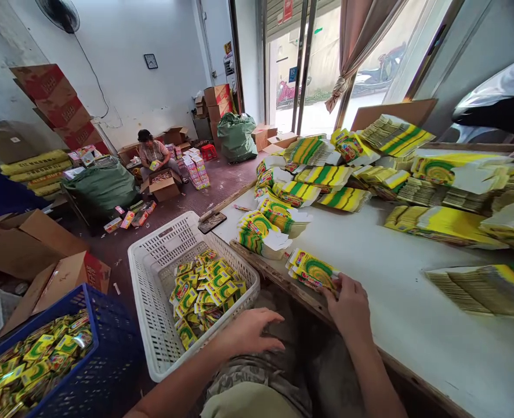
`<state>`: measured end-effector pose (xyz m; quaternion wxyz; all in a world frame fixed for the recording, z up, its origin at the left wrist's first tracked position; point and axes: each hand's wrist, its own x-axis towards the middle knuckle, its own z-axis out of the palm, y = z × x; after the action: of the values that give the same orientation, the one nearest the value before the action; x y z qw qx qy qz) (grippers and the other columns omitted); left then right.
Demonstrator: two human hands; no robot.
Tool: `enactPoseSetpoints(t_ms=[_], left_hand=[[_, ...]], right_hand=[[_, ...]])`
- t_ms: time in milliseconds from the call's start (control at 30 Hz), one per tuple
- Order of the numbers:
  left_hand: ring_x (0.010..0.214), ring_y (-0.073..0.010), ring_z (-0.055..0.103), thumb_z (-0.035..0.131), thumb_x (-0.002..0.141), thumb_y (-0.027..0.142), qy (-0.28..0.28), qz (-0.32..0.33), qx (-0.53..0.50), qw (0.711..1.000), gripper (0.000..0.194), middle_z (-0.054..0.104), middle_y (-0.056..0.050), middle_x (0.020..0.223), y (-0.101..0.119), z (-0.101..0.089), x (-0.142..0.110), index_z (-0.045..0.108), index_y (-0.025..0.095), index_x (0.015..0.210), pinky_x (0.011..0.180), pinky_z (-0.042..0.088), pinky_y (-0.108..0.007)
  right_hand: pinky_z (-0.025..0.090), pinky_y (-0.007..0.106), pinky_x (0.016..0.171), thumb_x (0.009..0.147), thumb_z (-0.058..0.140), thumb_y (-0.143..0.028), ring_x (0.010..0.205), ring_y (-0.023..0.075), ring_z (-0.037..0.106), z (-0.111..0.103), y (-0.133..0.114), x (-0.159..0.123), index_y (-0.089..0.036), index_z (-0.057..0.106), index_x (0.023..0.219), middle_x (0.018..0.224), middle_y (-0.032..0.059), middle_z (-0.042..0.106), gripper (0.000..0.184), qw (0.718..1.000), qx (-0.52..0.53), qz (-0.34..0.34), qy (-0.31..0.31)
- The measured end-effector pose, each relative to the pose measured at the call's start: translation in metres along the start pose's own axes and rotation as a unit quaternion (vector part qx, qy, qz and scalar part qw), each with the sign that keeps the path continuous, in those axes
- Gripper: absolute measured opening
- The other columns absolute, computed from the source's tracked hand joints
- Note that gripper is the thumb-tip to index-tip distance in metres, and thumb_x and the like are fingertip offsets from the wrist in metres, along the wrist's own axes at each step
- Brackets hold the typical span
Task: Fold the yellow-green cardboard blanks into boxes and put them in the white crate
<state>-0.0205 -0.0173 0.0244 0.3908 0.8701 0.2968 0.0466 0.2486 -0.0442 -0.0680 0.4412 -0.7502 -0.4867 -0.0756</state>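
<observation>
At the table's near edge my right hand (349, 299) grips the end of a small bunch of flat yellow printed cartons (311, 268). My left hand (257, 330) is in the air over my lap, beside the white basket's corner, thumb and fingers apart with nothing in them. Inside the white plastic basket (146, 302) lies a heap of small filled yellow-green boxes (209, 287). Just behind the held bunch, a fanned stack of flat cartons (261, 232) rests at the table edge.
Piles of flat yellow-green cartons (322, 174) cover the back and right of the white table (370, 261). A phone (212, 223) lies on the table's corner. A blue crate (113, 325) of small boxes stands at left. Another person (155, 154) sits farther back among cardboard boxes and green sacks (236, 137).
</observation>
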Motion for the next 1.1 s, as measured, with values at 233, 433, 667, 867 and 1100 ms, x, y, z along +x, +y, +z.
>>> enactPoseSetpoints(t_ms=[233,433,667,867,1100], left_hand=[[0.117,-0.0313,0.060,0.087,0.060,0.052,0.026,0.021,-0.275,0.961,0.097,0.059,-0.017,0.136,0.006,0.026,0.018,0.045,0.021,0.143,0.094,0.051,-0.043],[0.097,-0.0280,0.066,0.059,0.077,0.073,0.238,0.036,-0.562,0.791,0.067,0.070,-0.014,0.102,0.028,0.038,0.050,0.065,0.015,0.108,0.084,0.053,-0.039],[0.066,-0.0149,0.051,0.070,0.068,0.072,0.427,-0.060,-0.459,0.777,0.052,0.056,-0.001,0.071,0.042,0.019,0.041,0.058,0.021,0.075,0.068,0.046,-0.027],[0.079,-0.0176,0.056,0.062,0.079,0.069,0.322,-0.004,-0.439,0.839,0.054,0.063,-0.003,0.086,0.027,0.019,0.024,0.065,0.019,0.100,0.076,0.048,-0.028],[0.084,-0.0225,0.065,0.067,0.079,0.059,0.215,-0.001,-0.367,0.905,0.047,0.073,-0.007,0.090,0.009,-0.022,0.010,0.071,0.015,0.096,0.079,0.050,-0.033]], right_hand=[[0.049,0.033,0.067,0.067,0.079,-0.054,0.074,0.0208,0.061,-0.025,-0.049,-0.020,-0.021,0.043,0.114,0.083,0.0006,0.060,0.068,0.924,0.282,0.224,0.126],[0.054,0.029,0.064,0.076,0.076,-0.042,0.071,0.0175,0.063,-0.029,-0.121,-0.082,-0.025,0.050,0.116,0.081,0.0002,0.063,0.051,0.833,0.496,0.228,-0.087],[0.056,0.030,0.077,0.074,0.078,-0.034,0.086,0.0199,0.066,-0.023,-0.138,-0.092,-0.022,0.060,0.116,0.095,0.0050,0.068,0.047,0.805,0.527,0.181,-0.203],[0.054,0.027,0.063,0.072,0.077,-0.043,0.069,0.0187,0.064,-0.020,-0.123,-0.083,-0.018,0.070,0.092,0.078,0.0038,0.070,0.033,0.825,0.494,0.236,-0.138],[0.051,0.028,0.055,0.078,0.071,-0.047,0.059,0.0193,0.062,-0.029,-0.105,-0.082,-0.020,0.071,0.071,0.066,0.0024,0.068,0.028,0.894,0.401,0.172,-0.105]])
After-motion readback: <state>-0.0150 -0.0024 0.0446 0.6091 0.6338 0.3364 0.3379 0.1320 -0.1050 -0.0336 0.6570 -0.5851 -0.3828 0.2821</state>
